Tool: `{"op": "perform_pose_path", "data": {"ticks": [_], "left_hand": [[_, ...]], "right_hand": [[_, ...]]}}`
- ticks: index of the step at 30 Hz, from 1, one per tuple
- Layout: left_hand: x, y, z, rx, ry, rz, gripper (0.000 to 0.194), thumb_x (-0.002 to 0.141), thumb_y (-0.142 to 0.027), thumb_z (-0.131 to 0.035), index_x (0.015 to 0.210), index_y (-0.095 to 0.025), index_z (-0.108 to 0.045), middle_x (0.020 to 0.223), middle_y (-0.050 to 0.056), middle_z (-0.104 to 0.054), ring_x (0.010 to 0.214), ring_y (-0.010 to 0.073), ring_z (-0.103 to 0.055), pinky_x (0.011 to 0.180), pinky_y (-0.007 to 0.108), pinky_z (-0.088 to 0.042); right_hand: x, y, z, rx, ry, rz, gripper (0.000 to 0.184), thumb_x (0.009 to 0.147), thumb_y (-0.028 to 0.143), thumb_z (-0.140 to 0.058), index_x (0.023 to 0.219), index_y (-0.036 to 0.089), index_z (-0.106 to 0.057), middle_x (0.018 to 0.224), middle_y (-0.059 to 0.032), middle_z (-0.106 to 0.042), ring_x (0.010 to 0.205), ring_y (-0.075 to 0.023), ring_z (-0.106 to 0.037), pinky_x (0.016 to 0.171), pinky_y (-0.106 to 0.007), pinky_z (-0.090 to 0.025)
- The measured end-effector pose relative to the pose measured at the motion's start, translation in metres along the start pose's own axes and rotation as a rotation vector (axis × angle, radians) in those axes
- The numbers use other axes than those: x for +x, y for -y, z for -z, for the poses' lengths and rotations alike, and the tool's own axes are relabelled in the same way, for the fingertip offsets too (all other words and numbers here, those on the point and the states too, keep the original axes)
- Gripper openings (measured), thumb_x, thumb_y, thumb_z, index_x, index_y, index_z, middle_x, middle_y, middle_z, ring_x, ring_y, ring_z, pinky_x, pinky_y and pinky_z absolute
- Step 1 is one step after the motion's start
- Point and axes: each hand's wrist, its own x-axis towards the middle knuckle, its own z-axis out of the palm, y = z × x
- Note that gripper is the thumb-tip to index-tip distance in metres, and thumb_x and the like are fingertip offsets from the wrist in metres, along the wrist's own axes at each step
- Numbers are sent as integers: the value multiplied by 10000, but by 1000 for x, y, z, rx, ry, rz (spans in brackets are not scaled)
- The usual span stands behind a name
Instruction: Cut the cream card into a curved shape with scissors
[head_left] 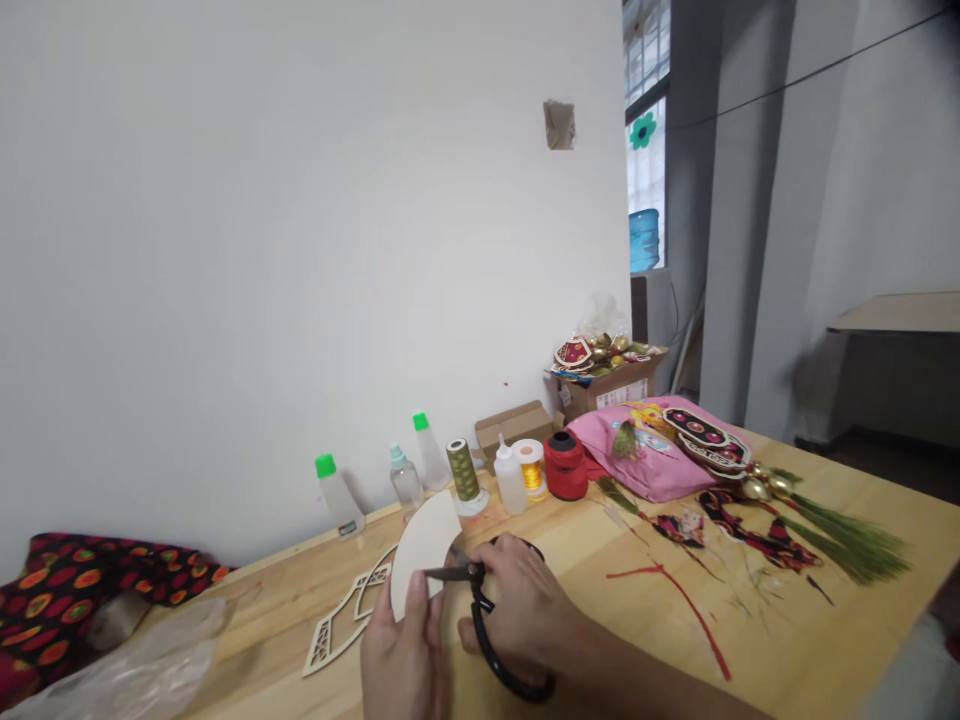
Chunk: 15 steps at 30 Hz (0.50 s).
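My left hand (pixel 405 640) grips a cream, fan-shaped flat piece (pixel 426 545), thumb on its face near the lower edge. In my right hand (pixel 525 590) is a pair of black-handled scissors (pixel 484 625), the fingers closed around the handles. The scissor blades point left and lie against the lower right edge of the fan-shaped piece, close to my left thumb. Whether they are cutting into it I cannot tell. Just left of my left hand, cut-out wooden frames (pixel 330 630) with lattice patterns lie on the wooden table (pixel 262 610), partly hidden by the hand.
Along the wall stand green-capped bottles (pixel 337 495), an olive thread spool (pixel 463 470), a squeeze bottle (pixel 510 480), yellow thread (pixel 532 468) and red thread (pixel 565 467). A pink bag (pixel 637 460), green tassels (pixel 847 535) and red cord (pixel 690 605) lie right. Patterned cloth (pixel 97 575) lies left.
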Motion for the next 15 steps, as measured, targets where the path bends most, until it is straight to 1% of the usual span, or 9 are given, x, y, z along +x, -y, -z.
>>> {"op": "perform_pose_path", "data": {"ticks": [4, 7, 8, 11, 13, 15], "left_hand": [[-2, -1, -2, -4, 14, 51, 310, 769, -214, -525, 1079, -205, -524, 846, 4, -687, 857, 87, -612, 799, 138, -432], [-2, -2, -3, 4, -6, 40, 295, 781, -185, -503, 1074, -202, -530, 862, 6, -686, 866, 80, -607, 814, 134, -418], [-2, -2, -4, 10, -15, 36, 294, 783, -169, -495, 1073, -201, -532, 874, 8, -685, 871, 81, -606, 815, 137, -420], [-1, -1, -3, 17, 1, 21, 301, 775, -179, -511, 1074, -201, -533, 895, 12, -682, 897, 94, -599, 821, 149, -424], [-2, 0, -3, 9, 11, 23, 303, 768, -195, -524, 1070, -196, -536, 888, 15, -684, 910, 99, -595, 819, 147, -425], [-3, 1, -2, -5, 17, 43, 319, 768, -191, -524, 1086, -197, -525, 885, 22, -686, 921, 112, -593, 823, 168, -433]], "right_hand": [[3, -4, 5, 35, -44, -94, 428, 552, 330, -625, 964, 225, -569, 862, -46, -526, 799, -204, -497, 700, -296, -371], [0, -3, 2, -3, -27, -20, 426, 510, 294, -653, 926, 239, -582, 861, -33, -525, 815, -200, -491, 729, -298, -365], [-2, -2, 0, 2, -29, -14, 422, 508, 287, -654, 921, 242, -582, 862, -29, -526, 819, -196, -492, 741, -299, -365], [-3, 0, -5, 28, -24, -33, 426, 496, 267, -657, 915, 247, -586, 845, -21, -528, 793, -186, -502, 726, -294, -380], [0, -2, -4, 58, -19, -33, 425, 484, 254, -663, 904, 253, -598, 838, -14, -538, 776, -183, -508, 710, -289, -386], [5, -8, 0, 122, -22, -88, 376, 512, 258, -650, 885, 246, -609, 805, -7, -556, 747, -178, -516, 686, -282, -391]]}}
